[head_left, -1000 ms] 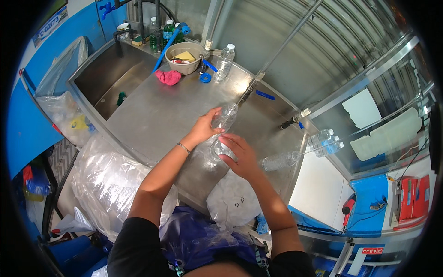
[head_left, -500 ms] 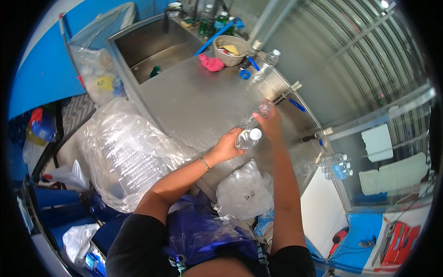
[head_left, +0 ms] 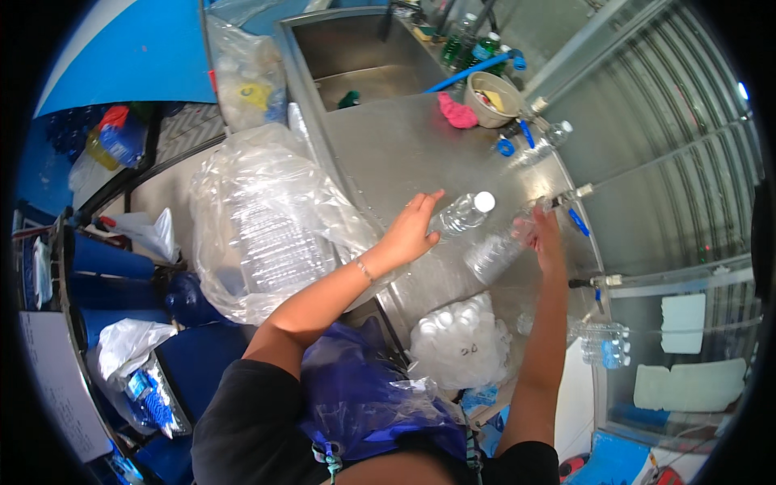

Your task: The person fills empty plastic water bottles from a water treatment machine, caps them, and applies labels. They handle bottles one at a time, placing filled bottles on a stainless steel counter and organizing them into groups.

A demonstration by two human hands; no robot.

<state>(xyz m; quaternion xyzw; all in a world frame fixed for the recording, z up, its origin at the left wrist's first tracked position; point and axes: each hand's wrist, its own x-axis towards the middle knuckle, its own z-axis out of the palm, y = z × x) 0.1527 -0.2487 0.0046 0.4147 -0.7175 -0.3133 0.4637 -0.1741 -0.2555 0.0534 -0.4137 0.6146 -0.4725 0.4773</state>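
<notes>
My right hand (head_left: 548,236) grips a clear plastic bottle (head_left: 495,252) near its neck, beside a tap (head_left: 572,194) on the right edge of the steel counter. The bottle is tilted, with its body reaching down and left, slightly blurred. My left hand (head_left: 411,230) is open, fingers and thumb apart, around the base end of a clear bottle with a white cap (head_left: 465,213). Whether the fingers still touch that bottle I cannot tell. Close in front of me sits a clear bag of white caps (head_left: 459,339).
A steel sink (head_left: 364,77) lies at the far left of the counter. Beyond my hands are a pink cloth (head_left: 457,111), a beige bowl (head_left: 491,89) and another capped bottle (head_left: 550,139). Several bottles (head_left: 605,346) stand at right. A large bag of clear bottles (head_left: 279,226) fills the left.
My left hand has opened from its grip on the capped bottle. My right hand has brought its bottle to the tap. The view has shifted, so the scene sits further right.
</notes>
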